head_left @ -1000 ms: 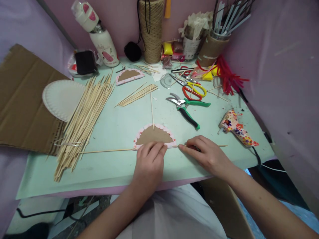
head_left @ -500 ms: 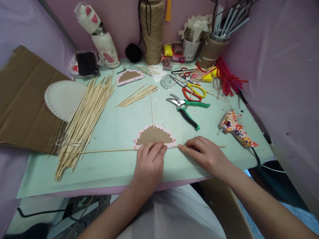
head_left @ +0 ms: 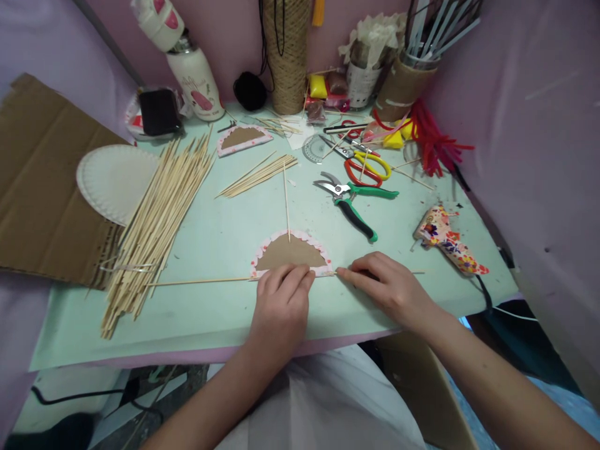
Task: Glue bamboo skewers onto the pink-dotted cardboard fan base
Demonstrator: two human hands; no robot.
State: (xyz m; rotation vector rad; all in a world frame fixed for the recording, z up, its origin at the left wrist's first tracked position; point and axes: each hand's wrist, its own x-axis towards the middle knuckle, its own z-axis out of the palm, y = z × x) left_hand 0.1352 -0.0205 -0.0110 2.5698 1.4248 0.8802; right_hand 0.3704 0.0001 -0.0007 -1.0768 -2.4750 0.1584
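Note:
In front of me lies a half-round cardboard piece (head_left: 300, 253) edged with pink-and-white fabric. One thin bamboo stick (head_left: 201, 281) runs along its straight edge and juts out on both sides. Another bamboo stick (head_left: 286, 200) lies upright in view, its near end on the cardboard's curved top. My left hand (head_left: 282, 300) is closed, its fingers pressed together on the straight edge and the stick; its thumb is hidden. My right hand (head_left: 389, 287) is closed around the stick just right of the cardboard's corner, index fingertip close to that corner.
Left are a large bundle of bamboo sticks (head_left: 159, 225), a paper plate (head_left: 115, 181) and brown cardboard (head_left: 51, 187). Green-handled pruners (head_left: 351, 200), scissors (head_left: 365, 169) and a flowered glue gun (head_left: 450, 240) lie right. A second half-round piece (head_left: 244, 139), bottle (head_left: 197, 84) and twine spool (head_left: 287, 62) are behind.
The camera view has shifted slightly. Both hands stay at nearly the same spots on the cardboard edge and stick; nothing has been let go.

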